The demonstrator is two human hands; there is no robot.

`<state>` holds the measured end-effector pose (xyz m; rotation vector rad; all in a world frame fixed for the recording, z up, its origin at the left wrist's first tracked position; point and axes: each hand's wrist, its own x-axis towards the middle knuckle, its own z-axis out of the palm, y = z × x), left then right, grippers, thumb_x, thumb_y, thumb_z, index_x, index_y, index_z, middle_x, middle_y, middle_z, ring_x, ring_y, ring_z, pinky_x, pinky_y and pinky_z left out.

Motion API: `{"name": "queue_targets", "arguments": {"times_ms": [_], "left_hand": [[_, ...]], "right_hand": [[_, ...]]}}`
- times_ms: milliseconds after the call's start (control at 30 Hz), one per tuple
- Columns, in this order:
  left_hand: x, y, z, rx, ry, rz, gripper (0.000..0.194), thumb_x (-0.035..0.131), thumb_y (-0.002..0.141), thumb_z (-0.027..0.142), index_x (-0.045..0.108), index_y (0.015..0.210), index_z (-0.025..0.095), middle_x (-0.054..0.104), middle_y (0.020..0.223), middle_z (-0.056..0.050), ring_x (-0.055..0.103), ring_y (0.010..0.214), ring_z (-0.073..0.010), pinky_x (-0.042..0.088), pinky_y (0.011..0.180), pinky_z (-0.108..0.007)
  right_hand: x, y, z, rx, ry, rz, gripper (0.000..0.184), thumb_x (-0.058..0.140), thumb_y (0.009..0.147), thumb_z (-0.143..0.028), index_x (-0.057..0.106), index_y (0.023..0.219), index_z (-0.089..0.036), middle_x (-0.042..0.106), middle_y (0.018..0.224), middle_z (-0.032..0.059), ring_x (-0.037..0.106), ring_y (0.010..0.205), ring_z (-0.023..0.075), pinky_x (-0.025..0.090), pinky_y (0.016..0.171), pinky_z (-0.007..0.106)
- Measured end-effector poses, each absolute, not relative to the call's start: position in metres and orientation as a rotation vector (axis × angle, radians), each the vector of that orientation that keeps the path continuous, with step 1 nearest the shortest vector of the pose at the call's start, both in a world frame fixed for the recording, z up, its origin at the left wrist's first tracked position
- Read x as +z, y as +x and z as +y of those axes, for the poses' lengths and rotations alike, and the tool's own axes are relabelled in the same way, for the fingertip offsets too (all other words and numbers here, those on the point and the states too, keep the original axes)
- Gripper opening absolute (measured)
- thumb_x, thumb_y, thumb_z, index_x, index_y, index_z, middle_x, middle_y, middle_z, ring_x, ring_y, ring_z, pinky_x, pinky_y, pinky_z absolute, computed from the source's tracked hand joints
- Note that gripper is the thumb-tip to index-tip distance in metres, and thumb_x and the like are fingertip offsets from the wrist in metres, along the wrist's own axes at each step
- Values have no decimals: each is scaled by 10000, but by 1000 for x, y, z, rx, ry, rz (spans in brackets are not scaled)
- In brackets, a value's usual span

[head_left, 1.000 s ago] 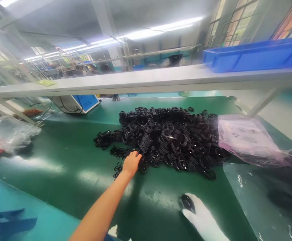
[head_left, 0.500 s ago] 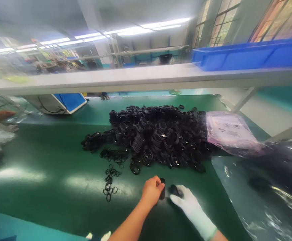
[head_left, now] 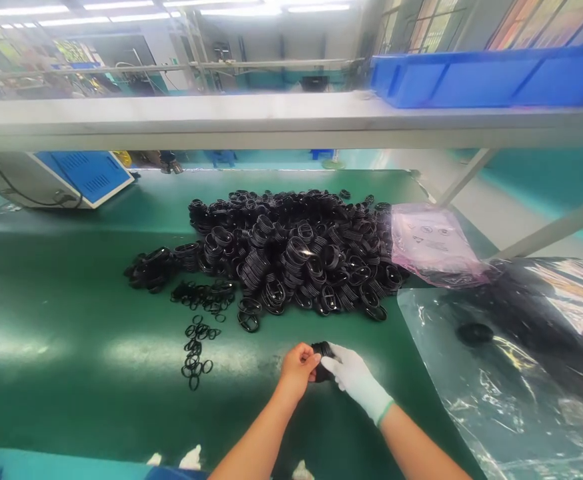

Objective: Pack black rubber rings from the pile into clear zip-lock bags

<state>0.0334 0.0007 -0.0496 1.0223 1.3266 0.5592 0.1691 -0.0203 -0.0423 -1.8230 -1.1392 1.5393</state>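
Note:
A short stack of black rings (head_left: 323,363) is gripped between both hands, low over the green table (head_left: 96,400). My left hand (head_left: 299,368), bare, pinches the stack's left side with thumb and fingers. On the right side, my right hand (head_left: 354,373) in a white glove has its thumb and fingers closed round the same stack. Fingers cover part of the rings. Beyond the hands spreads a large pile of black rings (head_left: 291,260), many in nested stacks. Smaller thin black rings (head_left: 195,360) lie loose to the left.
A clear plastic bag (head_left: 491,380) with dark contents lies at the right. Behind it is a pink plastic bag (head_left: 429,237). Across the back runs a white shelf (head_left: 196,120) bearing a blue bin (head_left: 486,80). A blue-and-grey box (head_left: 84,175) stands at the back left.
My hands, earlier apart with black rings in each, are now together on one stack. The camera view has shifted, so the pile appears further left and higher.

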Motion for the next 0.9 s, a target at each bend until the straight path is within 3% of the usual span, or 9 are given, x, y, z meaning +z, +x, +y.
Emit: {"name": "queue_targets", "arguments": {"times_ms": [133,233,333,400,500,600,800,900], "left_hand": [[-50,34,-2,505,1064,1345,262,532,682,430,439,674,185,470,581,58,484,486,-77,434,496,-228],[-32,19,16,457,1218,1418,187,498,738,361,501,680,183,507,592,35,504,533,-100,424,544,-240],[13,-12,63,471,1857,1687,158,425,809,275,570,837,219,574,842,-6,528,754,-134,406,699,-268],[51,-31,103,415,2305,1767,243,351,834,173,560,949,219,551,1003,-40,493,915,-167,386,776,-294],[95,-45,156,72,2807,1600,296,334,816,97,564,983,182,508,1101,-98,391,1069,-233,336,846,-368],[111,-41,186,-193,2935,1447,277,371,799,95,598,933,178,520,1072,-114,388,1065,-246,309,850,-387],[103,-28,205,-463,2907,1276,170,525,690,49,640,654,169,597,859,-95,487,916,-209,318,804,-327],[114,-32,208,-499,2877,1272,155,551,679,59,640,669,186,601,843,-80,492,913,-205,326,789,-313]], "right_hand": [[-30,164,-22,1446,-1771,-1313,284,528,688,-311,561,944,-191,602,747,9,539,688,149,407,632,250],[-23,160,-24,1383,-1874,-1437,362,504,678,-245,530,1035,-195,630,913,52,558,854,197,402,741,282],[-20,159,-25,1414,-1948,-1431,462,494,686,-246,484,1146,-204,629,992,77,561,932,220,393,786,293],[-19,159,-25,1421,-1945,-1420,483,499,689,-260,478,1169,-205,627,1018,87,564,952,227,393,794,292],[-19,159,-24,1428,-1959,-1407,508,512,680,-265,479,1182,-202,626,1040,95,568,968,237,395,803,295],[-22,158,-24,1417,-1989,-1382,529,529,665,-265,479,1189,-221,628,1052,88,566,986,243,397,809,297],[-30,158,-24,1402,-1995,-1361,543,531,660,-249,471,1199,-224,631,1048,92,570,981,243,401,806,302],[-30,157,-24,1405,-2018,-1340,562,538,654,-231,458,1209,-209,625,1055,100,563,992,243,398,810,300]]}}
